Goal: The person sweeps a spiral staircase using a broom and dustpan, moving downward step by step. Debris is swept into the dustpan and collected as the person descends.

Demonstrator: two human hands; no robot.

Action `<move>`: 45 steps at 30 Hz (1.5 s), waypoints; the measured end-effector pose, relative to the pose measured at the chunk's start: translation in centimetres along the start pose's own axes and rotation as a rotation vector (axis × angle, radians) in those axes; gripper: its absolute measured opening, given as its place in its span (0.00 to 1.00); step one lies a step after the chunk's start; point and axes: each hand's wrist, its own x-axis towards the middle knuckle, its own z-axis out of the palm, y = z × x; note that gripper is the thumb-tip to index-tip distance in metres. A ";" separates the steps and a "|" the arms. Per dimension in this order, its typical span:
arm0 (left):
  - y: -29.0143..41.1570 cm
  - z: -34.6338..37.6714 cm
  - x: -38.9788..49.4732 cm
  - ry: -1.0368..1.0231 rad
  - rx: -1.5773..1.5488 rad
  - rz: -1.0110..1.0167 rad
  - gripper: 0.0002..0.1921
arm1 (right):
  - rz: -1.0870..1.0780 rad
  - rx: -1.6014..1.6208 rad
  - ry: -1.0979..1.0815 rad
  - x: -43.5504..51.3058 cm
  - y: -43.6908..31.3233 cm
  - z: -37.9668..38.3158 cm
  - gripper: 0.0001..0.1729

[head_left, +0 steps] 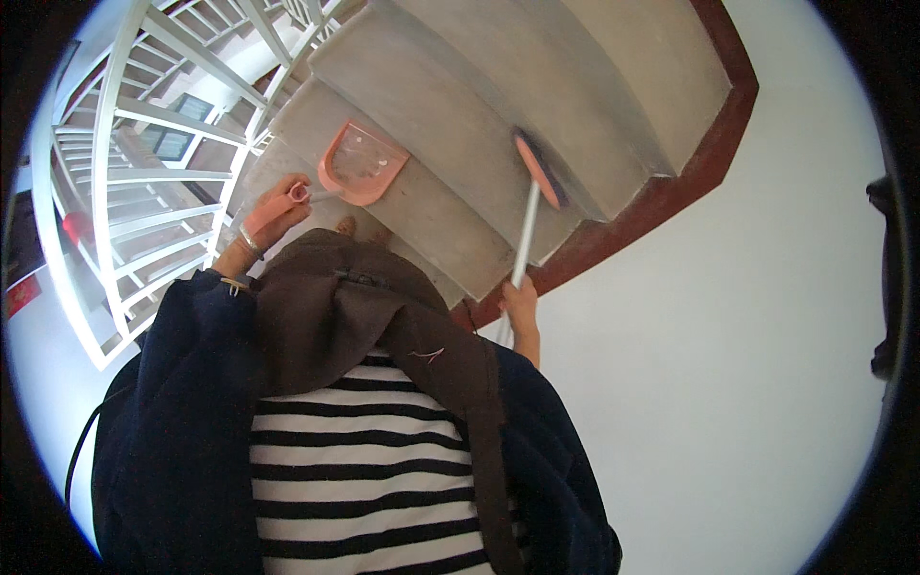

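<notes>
My left hand (277, 212) is closed round the pink top of the handle of a long-handled dustpan. The pink plastic dustpan (374, 190) lies tilted over a stair edge, with dust and small light scraps inside it. My right hand (520, 300) grips the pale shaft of a broom. The broom's pink head (537, 172) has dark bristles, which rest on a concrete step to the right of the dustpan. Part of the shaft below my right hand is hidden by my sleeve.
Concrete stairs (460, 144) curve upward in front of me. A white metal railing (172, 176) borders them on the left, with a lower flight visible through it. A dark red skirting band (737, 108) runs along the white wall (719, 323) on the right. My feet show on a step below.
</notes>
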 end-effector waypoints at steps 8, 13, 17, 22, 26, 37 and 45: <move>0.0 0.1 1.1 -0.022 0.012 0.024 0.18 | 0.309 0.224 0.094 -0.3 4.9 -1.1 0.05; -1.1 -0.4 1.8 -0.084 0.165 0.061 0.15 | 0.146 0.063 -0.023 2.9 1.1 5.7 0.06; -2.2 -1.6 2.3 -0.092 0.228 0.263 0.15 | -0.025 -0.035 -0.150 6.7 -3.5 13.6 0.11; -3.1 -4.3 2.6 -0.083 0.181 0.223 0.16 | -0.049 -0.052 -0.228 5.8 -7.4 17.0 0.12; -3.4 -5.6 2.8 -0.085 0.101 0.201 0.16 | 0.060 -0.093 -0.105 3.2 -8.0 12.4 0.09; -3.6 -8.4 3.4 -0.157 0.058 0.114 0.16 | -0.075 -0.214 -0.286 9.0 -12.8 20.8 0.09; -5.9 -11.4 2.5 -0.096 0.100 0.307 0.18 | -0.159 -0.176 -0.272 13.6 -20.2 24.4 0.05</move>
